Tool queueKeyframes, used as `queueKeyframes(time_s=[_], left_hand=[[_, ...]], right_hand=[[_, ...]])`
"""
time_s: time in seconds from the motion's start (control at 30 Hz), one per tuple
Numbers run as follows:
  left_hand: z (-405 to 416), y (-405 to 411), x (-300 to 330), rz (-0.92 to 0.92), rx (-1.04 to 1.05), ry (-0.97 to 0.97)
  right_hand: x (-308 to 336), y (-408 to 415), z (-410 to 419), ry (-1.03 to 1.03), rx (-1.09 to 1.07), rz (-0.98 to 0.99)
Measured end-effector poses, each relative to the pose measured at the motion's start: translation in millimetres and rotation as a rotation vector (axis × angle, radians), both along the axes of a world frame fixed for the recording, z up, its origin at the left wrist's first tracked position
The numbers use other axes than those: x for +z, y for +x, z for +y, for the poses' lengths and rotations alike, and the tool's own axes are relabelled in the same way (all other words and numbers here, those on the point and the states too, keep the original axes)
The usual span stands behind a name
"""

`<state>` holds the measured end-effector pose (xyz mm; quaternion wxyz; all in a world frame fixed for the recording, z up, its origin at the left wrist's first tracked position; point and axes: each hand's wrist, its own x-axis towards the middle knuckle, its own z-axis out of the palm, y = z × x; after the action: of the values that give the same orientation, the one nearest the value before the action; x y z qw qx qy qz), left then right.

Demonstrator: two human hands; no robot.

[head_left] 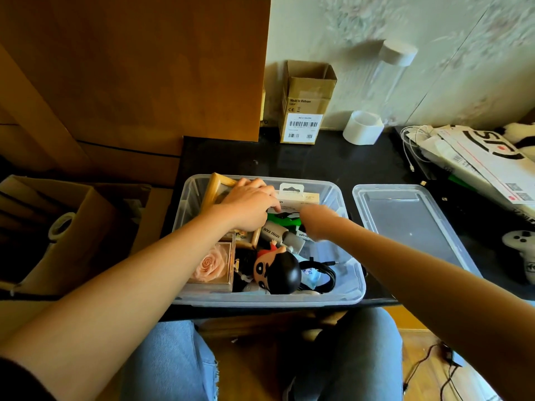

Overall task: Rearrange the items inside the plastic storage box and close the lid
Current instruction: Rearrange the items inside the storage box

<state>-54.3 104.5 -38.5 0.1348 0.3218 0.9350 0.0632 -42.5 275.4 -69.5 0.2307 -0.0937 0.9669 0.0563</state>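
Clear plastic storage box (351, 296) sits open at the near edge of the black table (333, 163), lid (405, 218) flat just to its right, apart from it. Left hand (249, 204) inside near the far-left corner, fingers curled over the wooden frame (212, 188) and the carded package (298, 198). Right hand (314, 219) reaches mid-box, blurred; can't tell its grip. Box is packed: rose case (211, 266), figurine (279, 272), mini fan tube (275, 234). Some bare floor shows along the right wall.
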Motion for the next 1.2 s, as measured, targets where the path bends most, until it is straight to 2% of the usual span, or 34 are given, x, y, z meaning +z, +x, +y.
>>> queueKeyframes(time_s=[0.13,0.37,0.57,0.7,0.77,0.9,0.97,1.07,1.2], left_hand=[[-0.7,0.3,-0.1,0.004,-0.005,-0.001],[-1.4,0.5,0.1,0.014,-0.011,-0.007],[-1.6,0.9,-0.5,0.020,-0.013,-0.013],[-2.1,1.0,-1.6,0.022,-0.015,-0.003],[-2.5,0.7,-2.1,0.018,-0.017,0.001],[-4.2,-0.9,-3.1,0.011,-0.028,0.009],[-4.1,-0.9,-3.6,0.013,-0.034,0.014],[-4.4,-0.8,-4.1,0.013,-0.037,0.016],[-4.9,-1.7,-3.2,0.006,-0.047,0.015]], right_hand=[[-4.6,1.9,0.8,0.113,0.043,0.013],[-14.9,3.7,-0.7,0.106,0.061,-0.023],[-17.2,4.2,-5.8,0.156,0.097,0.082],[-15.6,5.6,-4.1,0.142,0.049,0.055],[-10.9,1.5,0.0,0.075,-0.011,-0.039],[-6.6,1.9,-2.8,-0.164,-0.269,-0.408],[-10.7,8.0,-6.3,-0.215,-0.311,-0.430],[-19.0,13.4,-6.1,-0.247,-0.291,-0.331],[-10.4,6.1,-5.9,-0.483,-0.356,-0.387]])
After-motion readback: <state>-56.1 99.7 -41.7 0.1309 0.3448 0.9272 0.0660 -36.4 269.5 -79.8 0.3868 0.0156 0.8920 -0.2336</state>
